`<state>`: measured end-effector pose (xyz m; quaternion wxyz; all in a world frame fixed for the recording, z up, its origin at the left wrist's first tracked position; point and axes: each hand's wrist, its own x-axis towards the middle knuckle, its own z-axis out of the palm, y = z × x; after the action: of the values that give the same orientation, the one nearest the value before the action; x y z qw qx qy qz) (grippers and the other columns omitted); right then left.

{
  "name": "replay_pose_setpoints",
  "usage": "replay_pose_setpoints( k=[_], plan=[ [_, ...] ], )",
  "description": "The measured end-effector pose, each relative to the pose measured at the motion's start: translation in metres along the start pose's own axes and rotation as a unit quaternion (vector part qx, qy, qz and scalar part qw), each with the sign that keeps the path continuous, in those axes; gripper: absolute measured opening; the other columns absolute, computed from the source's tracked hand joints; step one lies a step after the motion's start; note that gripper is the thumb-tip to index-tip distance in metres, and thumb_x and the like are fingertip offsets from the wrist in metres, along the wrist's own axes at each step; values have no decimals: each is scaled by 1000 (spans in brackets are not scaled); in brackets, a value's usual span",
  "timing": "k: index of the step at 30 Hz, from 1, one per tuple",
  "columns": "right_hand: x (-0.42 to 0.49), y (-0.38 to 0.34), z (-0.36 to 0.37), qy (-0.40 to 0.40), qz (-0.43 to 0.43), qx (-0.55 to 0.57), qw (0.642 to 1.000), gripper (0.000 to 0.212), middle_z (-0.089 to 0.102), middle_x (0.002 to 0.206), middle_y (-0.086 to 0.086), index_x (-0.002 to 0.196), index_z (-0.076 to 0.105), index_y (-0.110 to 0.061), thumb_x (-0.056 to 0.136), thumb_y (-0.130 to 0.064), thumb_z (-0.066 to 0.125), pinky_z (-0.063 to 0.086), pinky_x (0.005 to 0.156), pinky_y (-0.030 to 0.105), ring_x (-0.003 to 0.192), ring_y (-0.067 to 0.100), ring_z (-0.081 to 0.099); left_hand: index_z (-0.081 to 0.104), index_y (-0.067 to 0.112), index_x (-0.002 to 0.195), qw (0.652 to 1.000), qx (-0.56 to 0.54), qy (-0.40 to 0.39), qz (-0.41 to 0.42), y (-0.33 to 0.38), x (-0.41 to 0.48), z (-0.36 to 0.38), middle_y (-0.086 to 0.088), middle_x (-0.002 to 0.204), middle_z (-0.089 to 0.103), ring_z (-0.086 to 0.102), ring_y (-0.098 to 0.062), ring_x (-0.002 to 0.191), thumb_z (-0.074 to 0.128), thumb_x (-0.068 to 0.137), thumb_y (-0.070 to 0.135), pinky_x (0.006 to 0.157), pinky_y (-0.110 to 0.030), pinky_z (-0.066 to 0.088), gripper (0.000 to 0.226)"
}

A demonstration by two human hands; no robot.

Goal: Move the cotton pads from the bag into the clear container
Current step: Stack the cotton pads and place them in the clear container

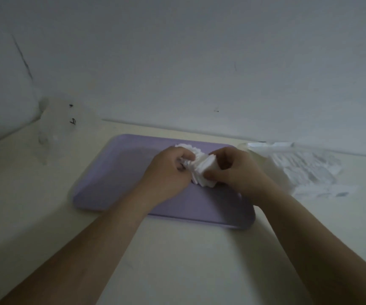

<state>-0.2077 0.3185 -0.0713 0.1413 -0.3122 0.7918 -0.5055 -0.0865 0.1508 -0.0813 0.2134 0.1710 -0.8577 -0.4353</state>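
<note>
The cotton pads (pixel 202 170) are a fanned, ragged white stack, held just above the far half of the purple tray (pixel 116 172). These will be featherlight, soft and squashy, with nothing to break. The trouble is that a loose stack slides apart and sheds single pads the moment the squeeze eases. The best hold looks like a press on the two flat ends, so the stack is clamped like a deck of cards, not pinched by its fluffy edges. That is roughly what's happening. The left hand (pixel 169 170) has its fingers curled round the left end, where the pads splay out most. The right hand (pixel 232 170) pinches the tidier right end between thumb and fingers. So both hands are closed on the stack, which sits squarely between them and touches both. Whether its bottom edge rests on the tray or hangs just clear of it, I can't tell. Off to the right, by the far right edge of the bench (pixel 177 260), the crumpled bag (pixel 298 170) lies just beside the tray, with more white showing inside. The clear container (pixel 67 126) is only a hazy see-through shape at the far left corner of the bench, against the wall, well apart from the hands. I'd judge the carry needs a steady squeeze across the tray.
</note>
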Motion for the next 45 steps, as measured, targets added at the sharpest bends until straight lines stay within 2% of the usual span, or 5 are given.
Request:
replay_pose_setpoints(
  k=[12,16,21,35,45],
  plan=[
    [-14,14,-7,-11,-61,-12,998,22,78,96,-3,104,77,-19,85,-7,76,57,89,36,93,16,71,62,29,128,997,75,3,31,12,-22,22,4,138,44,45,-22,137,63,63,47,114,-34,40,67],
    [-17,12,-7,-8,-29,140,990,25,71,81,-1,93,68,-12,68,-10,71,51,74,30,78,13,63,63,32,115,996,84,17,34,10,-21,20,13,138,37,39,-11,134,88,61,44,104,-12,28,60],
    [-20,13,-4,-95,32,328,939,56,71,124,29,129,60,7,75,-3,75,53,96,53,110,41,69,73,24,107,995,-61,41,61,25,-26,14,11,124,66,61,11,99,89,73,32,78,-8,41,39],
    [-32,15,11,10,-237,-106,966,100,34,165,-1,155,42,-38,72,-17,93,50,109,38,151,15,36,70,13,89,980,-198,25,-9,30,-32,15,10,73,70,61,-3,64,82,85,11,62,-14,46,13],
    [-33,8,6,38,-200,-85,975,74,71,128,-10,139,65,-24,71,-24,97,52,97,27,116,6,65,68,8,126,874,-443,-66,-188,37,-25,15,-21,121,73,71,-38,112,49,105,45,92,-57,57,47]
  ],
)
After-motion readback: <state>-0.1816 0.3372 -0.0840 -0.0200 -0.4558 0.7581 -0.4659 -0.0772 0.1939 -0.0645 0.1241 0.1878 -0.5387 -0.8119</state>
